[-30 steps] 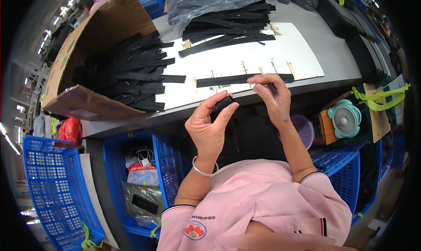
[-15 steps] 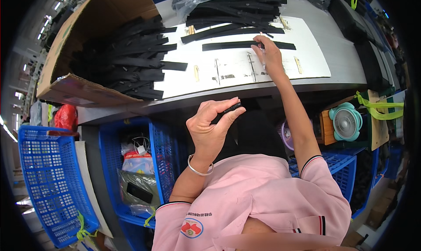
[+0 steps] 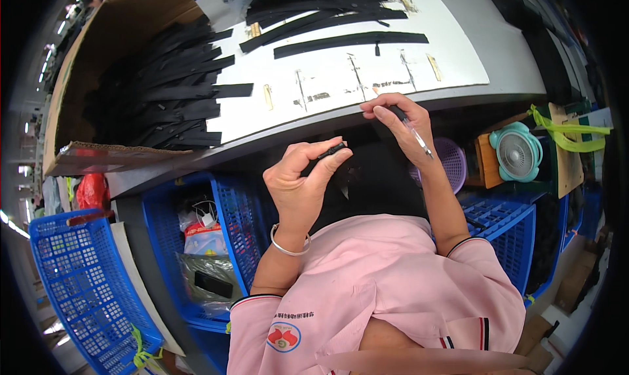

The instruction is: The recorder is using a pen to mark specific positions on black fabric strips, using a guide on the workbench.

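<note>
My left hand [image 3: 298,178] is closed, with a small black ridged piece [image 3: 333,151] pinched between thumb and fingertips in front of my body. Its exact kind does not show. In my right hand [image 3: 411,127] lies a pen [image 3: 419,140] with a clear barrel and dark grip, held with the fingers bent over the table's front edge. Beyond both hands, one black zipper strip [image 3: 327,46] lies straight across the white marked board [image 3: 452,60], a small black pull hanging from it. A pile of black zipper strips [image 3: 308,4] covers the board's far side.
A cardboard box [image 3: 124,153] full of black strips stands on the table at the left. Blue plastic baskets [image 3: 95,270] sit lower left, one holding bags and a phone [image 3: 213,284]. At the right are a turquoise fan [image 3: 517,151] and a purple basket [image 3: 452,165].
My right hand has come back from the zipper strip toward my body, bringing the pen. A pull now shows on that strip. My left hand keeps its pinch on the black piece.
</note>
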{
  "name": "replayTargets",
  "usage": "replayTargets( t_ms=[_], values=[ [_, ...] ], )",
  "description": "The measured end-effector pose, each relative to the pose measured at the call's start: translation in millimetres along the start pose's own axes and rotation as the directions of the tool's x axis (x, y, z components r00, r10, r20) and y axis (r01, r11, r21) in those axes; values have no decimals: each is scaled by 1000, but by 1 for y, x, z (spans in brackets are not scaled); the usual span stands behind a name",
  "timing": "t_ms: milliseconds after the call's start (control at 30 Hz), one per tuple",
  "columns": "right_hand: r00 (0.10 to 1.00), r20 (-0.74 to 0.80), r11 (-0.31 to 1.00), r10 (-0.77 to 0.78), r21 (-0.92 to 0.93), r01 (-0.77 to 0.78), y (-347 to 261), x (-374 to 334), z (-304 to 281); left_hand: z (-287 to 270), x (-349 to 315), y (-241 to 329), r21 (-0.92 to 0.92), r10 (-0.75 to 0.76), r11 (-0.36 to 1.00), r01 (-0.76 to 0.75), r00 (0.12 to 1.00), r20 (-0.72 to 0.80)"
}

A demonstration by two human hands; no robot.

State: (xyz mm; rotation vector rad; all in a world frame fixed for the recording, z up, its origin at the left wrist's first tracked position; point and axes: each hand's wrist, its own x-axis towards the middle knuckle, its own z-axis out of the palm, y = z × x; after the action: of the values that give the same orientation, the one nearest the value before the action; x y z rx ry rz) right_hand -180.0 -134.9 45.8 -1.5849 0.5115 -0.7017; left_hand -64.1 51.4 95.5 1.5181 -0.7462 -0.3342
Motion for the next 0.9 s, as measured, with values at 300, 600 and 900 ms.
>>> replayTargets(
  t_ms=[300, 600, 900],
  values=[
    [892, 425, 904, 157, 301, -303, -13, -23, 9, -11, 12, -9, -465, -208, 876, 129, 970, -123],
    [890, 333, 943, 312, 2, -332, -29, -46, 30, -28, 16, -23, -512, -238, 853, 95, 946, -222],
    [942, 243, 970, 231, -127, -206, -46, -61, 50, -45, 16, -29, -606, -201, 794, 44, 960, -194]
  ],
)
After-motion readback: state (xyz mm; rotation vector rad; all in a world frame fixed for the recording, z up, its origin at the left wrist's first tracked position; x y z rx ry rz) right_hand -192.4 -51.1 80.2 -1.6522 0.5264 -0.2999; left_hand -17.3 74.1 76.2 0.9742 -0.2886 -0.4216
